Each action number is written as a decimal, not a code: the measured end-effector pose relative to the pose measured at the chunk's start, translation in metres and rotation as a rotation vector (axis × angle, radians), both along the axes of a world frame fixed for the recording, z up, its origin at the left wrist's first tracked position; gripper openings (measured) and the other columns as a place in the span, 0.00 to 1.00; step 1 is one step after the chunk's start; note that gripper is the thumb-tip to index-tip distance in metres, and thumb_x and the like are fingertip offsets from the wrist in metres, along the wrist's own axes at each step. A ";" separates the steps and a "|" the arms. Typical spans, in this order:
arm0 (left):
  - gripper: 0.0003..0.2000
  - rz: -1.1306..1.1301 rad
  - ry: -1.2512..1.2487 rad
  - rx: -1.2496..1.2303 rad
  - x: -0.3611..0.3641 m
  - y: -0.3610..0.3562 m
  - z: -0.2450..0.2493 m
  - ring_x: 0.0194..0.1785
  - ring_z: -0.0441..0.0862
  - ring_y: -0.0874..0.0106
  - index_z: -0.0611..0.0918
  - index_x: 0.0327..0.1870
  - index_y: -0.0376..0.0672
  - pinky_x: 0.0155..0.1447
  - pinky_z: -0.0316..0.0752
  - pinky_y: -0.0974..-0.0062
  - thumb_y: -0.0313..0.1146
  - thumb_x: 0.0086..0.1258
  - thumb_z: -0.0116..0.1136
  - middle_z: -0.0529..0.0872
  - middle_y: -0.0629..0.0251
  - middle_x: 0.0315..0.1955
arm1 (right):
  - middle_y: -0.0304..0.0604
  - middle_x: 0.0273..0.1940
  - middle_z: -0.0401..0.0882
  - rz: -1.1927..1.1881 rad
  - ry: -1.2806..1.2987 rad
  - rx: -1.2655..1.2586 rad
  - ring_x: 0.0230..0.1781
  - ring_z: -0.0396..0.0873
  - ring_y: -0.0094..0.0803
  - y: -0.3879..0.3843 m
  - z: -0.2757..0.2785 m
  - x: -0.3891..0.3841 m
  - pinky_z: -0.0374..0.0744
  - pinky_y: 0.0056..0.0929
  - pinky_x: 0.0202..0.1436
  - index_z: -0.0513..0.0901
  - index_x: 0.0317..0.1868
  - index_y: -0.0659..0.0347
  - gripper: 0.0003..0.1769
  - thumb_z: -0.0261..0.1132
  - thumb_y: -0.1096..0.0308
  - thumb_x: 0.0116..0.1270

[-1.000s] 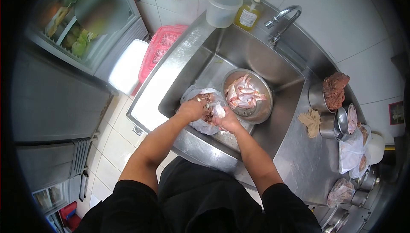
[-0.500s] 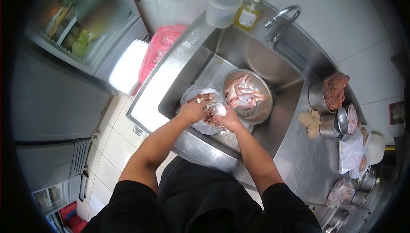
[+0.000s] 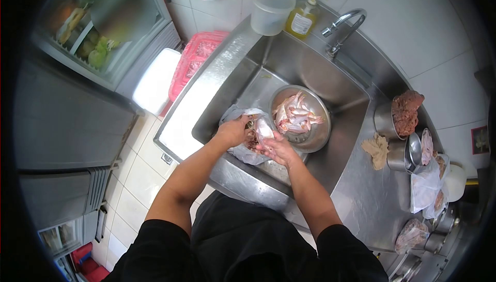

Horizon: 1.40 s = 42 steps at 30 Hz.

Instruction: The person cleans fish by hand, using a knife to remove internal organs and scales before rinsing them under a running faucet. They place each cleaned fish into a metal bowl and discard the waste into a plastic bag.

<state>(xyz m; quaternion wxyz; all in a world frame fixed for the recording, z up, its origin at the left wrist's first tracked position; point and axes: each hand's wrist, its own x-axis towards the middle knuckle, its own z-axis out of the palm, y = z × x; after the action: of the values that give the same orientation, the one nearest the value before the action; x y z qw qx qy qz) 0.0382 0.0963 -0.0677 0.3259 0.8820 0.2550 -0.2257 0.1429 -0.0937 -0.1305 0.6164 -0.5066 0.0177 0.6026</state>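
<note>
You're in a working kitchen here: deep steel sink (image 3: 289,59) with its curved faucet (image 3: 343,29), a glass-fronted fridge (image 3: 101,23) full of vegetables, steel pots (image 3: 395,153) of raw meat (image 3: 407,111) along the counter (image 3: 361,194).

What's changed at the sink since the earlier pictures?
The right hand has spread its fingers; whether it still grips the pale piece is unclear. That piece has shifted slightly away from the person and shows more. The left hand stays at the bag; the bowl and fish stayed put.
</note>
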 end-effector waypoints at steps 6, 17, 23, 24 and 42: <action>0.22 -0.192 -0.319 0.122 -0.009 -0.015 -0.041 0.50 0.83 0.47 0.75 0.65 0.52 0.56 0.77 0.55 0.45 0.71 0.53 0.86 0.49 0.45 | 0.42 0.43 0.79 -0.015 -0.068 -0.018 0.36 0.84 0.30 0.007 -0.002 0.000 0.73 0.22 0.21 0.66 0.63 0.59 0.22 0.59 0.74 0.71; 0.21 0.157 -0.199 -0.042 -0.004 -0.005 -0.037 0.51 0.83 0.48 0.80 0.56 0.47 0.60 0.75 0.52 0.48 0.71 0.46 0.86 0.47 0.46 | 0.39 0.43 0.78 -0.049 -0.057 -0.051 0.30 0.79 0.26 0.004 -0.014 0.006 0.66 0.19 0.19 0.68 0.63 0.51 0.22 0.59 0.73 0.71; 0.21 -0.047 -0.105 0.001 -0.008 -0.009 -0.027 0.50 0.84 0.48 0.80 0.55 0.44 0.58 0.76 0.54 0.48 0.71 0.46 0.86 0.46 0.45 | 0.38 0.42 0.78 -0.041 -0.097 -0.056 0.31 0.79 0.26 0.002 -0.017 0.001 0.67 0.20 0.20 0.69 0.61 0.52 0.20 0.59 0.74 0.70; 0.20 0.052 -0.149 0.006 -0.008 -0.003 -0.028 0.49 0.84 0.47 0.80 0.55 0.45 0.57 0.76 0.53 0.48 0.71 0.47 0.86 0.45 0.44 | 0.38 0.42 0.78 -0.047 -0.093 -0.047 0.31 0.79 0.25 0.003 -0.014 0.001 0.67 0.20 0.21 0.69 0.61 0.52 0.20 0.59 0.74 0.70; 0.19 -0.293 -0.212 0.077 -0.014 -0.019 -0.014 0.50 0.84 0.52 0.78 0.62 0.60 0.56 0.77 0.53 0.47 0.70 0.53 0.86 0.53 0.48 | 0.48 0.40 0.80 0.089 -0.274 -0.071 0.29 0.80 0.29 0.008 -0.004 0.007 0.71 0.23 0.22 0.66 0.63 0.67 0.31 0.63 0.84 0.58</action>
<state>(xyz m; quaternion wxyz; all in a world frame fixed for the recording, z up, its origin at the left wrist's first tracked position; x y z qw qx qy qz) 0.0240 0.0770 -0.0813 0.2806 0.9403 0.0963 -0.1668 0.1503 -0.0860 -0.1347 0.5675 -0.6058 -0.0675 0.5535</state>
